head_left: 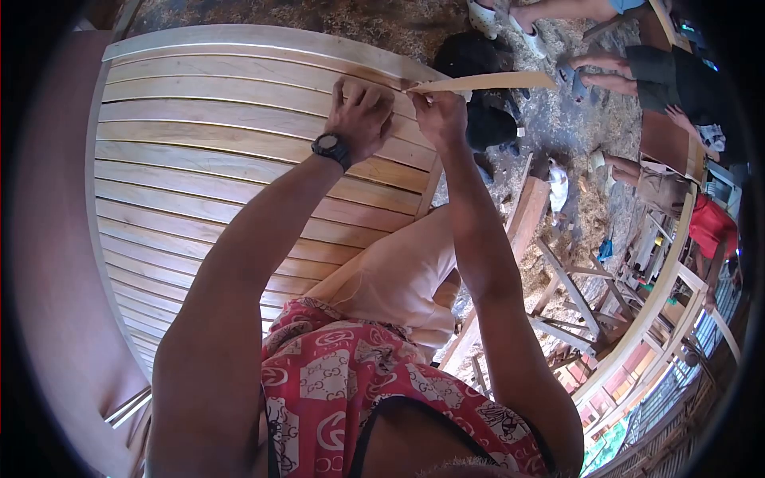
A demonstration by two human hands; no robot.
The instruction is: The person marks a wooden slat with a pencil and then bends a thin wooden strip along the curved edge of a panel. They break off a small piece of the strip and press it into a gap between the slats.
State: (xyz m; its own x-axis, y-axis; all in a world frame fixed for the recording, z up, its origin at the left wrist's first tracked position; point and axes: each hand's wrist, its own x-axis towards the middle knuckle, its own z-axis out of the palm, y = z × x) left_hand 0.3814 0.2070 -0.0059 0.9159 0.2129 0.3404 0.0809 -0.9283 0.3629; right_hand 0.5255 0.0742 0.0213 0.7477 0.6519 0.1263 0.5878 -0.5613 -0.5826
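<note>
My right hand (442, 115) pinches one end of a thin tan strip (494, 81), which sticks out to the right past the edge of a slatted wooden panel (215, 110). Close by on the left, my left hand (362, 119), with a dark watch (328, 145) on its wrist, rests over the slats near the panel's top rail. Its fingers are curled downward, and I cannot tell what, if anything, is in them. The panel has pale and reddish slats set in a frame, with narrow dark gaps between them. My bent leg (398, 267) lies against its lower right side.
Shavings cover the floor (590, 211). A white and dark animal (558, 187) is on it, right of a long plank (527, 211). Wooden trestle pieces (570, 291) stand lower right. Several people are along the right, one in a red shirt (712, 225). Dark shapes lie beyond my right hand.
</note>
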